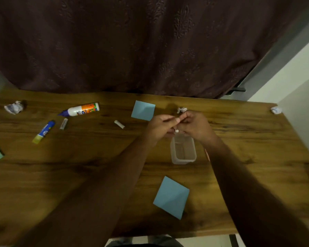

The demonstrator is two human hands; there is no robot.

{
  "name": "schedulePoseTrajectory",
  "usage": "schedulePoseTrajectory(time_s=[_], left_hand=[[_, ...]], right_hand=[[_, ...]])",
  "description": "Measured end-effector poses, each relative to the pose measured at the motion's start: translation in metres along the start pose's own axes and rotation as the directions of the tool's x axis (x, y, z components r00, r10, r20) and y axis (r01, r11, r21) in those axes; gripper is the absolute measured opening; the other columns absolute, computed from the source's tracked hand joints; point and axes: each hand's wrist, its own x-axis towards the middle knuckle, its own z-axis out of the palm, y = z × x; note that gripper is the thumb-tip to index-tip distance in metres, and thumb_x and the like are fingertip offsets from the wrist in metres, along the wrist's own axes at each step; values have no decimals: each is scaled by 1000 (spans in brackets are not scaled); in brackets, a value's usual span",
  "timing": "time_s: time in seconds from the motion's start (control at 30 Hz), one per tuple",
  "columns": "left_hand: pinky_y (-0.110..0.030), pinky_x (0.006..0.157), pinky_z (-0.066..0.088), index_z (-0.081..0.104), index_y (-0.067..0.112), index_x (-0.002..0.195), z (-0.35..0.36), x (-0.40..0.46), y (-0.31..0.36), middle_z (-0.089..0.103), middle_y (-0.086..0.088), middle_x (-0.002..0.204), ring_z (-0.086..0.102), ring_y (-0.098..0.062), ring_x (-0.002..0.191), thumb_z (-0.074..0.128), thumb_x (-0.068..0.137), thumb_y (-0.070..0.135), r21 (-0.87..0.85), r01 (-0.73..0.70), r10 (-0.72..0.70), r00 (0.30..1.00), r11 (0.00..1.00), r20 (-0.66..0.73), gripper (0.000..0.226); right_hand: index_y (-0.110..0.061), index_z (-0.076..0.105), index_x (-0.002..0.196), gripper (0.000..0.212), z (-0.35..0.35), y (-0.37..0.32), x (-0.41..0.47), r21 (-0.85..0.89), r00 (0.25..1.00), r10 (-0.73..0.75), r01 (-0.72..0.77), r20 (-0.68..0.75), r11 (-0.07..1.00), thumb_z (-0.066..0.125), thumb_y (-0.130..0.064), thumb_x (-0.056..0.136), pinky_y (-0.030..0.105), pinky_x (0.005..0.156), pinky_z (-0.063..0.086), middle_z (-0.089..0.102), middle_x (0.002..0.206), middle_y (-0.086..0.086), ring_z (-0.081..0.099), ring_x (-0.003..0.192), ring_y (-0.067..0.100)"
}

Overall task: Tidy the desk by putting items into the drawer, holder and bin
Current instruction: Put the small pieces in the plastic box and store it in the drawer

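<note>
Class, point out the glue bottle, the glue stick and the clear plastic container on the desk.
glue bottle (82, 109), head view, white body by the label.
glue stick (45, 130), head view, blue barrel.
clear plastic container (183, 160), head view, near rim.

Both hands meet at frame centre above clear plastic container (183, 150) on wooden desk (78, 168). Left hand (161, 126) and right hand (194, 126) pinch small white item (177, 130) between fingertips; what it is, unclear. Crumpled paper (182, 109) just behind hands. Glue bottle (80, 109), glue stick (44, 131) lie left. Blue notes at upper centre (143, 110) and lower centre (171, 197).
</note>
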Motion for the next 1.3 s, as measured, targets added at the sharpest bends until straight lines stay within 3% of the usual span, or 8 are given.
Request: schedulePoseTrajectory(time_s=[0.23, 0.33, 0.47, 0.63, 0.77, 0.9, 1.13, 1.3], left_hand=[[-36, 71, 58, 63, 7, 91, -16, 5, -21, 69, -11, 84, 68, -20, 74, 53, 95, 16, -322, 105, -197, 943, 941, -267, 15], [-36, 73, 57, 60, 5, 94, -46, -1, -33, 64, -9, 79, 65, -20, 74, 44, 98, 17, -509, 134, -338, 880, 851, -334, 20], [-38, 73, 56, 59, 7, 99, -84, -14, -45, 61, -9, 81, 64, -21, 74, 45, 99, 19, -594, 114, -398, 838, 796, -374, 18], [-36, 68, 56, 59, 9, 95, -112, -27, -55, 62, -7, 78, 64, -19, 72, 52, 98, 31, -632, 129, -420, 843, 764, -336, 24], [-35, 67, 55, 60, 9, 92, -117, -28, -60, 65, -7, 80, 65, -18, 74, 52, 99, 28, -631, 145, -429, 844, 762, -323, 21], [-34, 67, 56, 61, 8, 100, -120, -27, -59, 67, -9, 86, 66, -18, 77, 52, 99, 29, -635, 136, -420, 849, 761, -322, 24], [-37, 70, 58, 62, 14, 97, -136, -32, -59, 64, -8, 102, 65, -21, 87, 64, 91, 32, -662, 87, -394, 857, 745, -331, 19], [-38, 67, 57, 56, 9, 103, -160, -39, -59, 65, -14, 101, 66, -21, 80, 55, 97, 22, -701, 64, -417, 840, 711, -346, 14]], right_hand=[[-22, 64, 79, 15, 12, -8, 20, 10, 989, 136, -136, -51, 991, 72, -11, 86, 26, 54, 53, 71, 81, 4, 65, 62, 11], [-16, 70, 90, 7, 36, -5, 54, -306, 984, 171, -175, -38, 936, 71, -21, 85, 34, 76, 54, 71, 94, 4, 66, 83, 19], [-8, 65, 104, 39, 80, 3, 82, -722, 991, 123, -44, 57, 690, 69, -42, 85, 33, 76, 48, 67, 115, 13, 63, 103, 27], [-2, 47, 137, 64, 104, 11, 96, -712, 969, 197, -31, 152, 702, 71, -33, 87, 36, 106, 38, 53, 135, 16, 49, 127, 31], [-8, 64, 72, 25, 114, -18, 98, -540, 928, 244, -58, 281, 840, 67, -25, 90, 23, 69, 49, 60, 70, 4, 60, 65, 14], [3, 72, 85, 26, 137, -57, 76, -316, 917, 101, 29, 386, 948, 76, -22, 81, 36, 71, 58, 72, 83, 16, 71, 77, 26], [-5, 74, 89, 21, 180, -76, 59, -532, 889, -3, 277, 457, 800, 67, -24, 83, 37, 73, 52, 70, 87, 12, 67, 83, 25], [-1, 73, 83, 18, 186, -77, 70, -300, 902, -53, 198, 429, 933, 72, -19, 81, 31, 64, 46, 70, 78, 14, 64, 70, 21]])
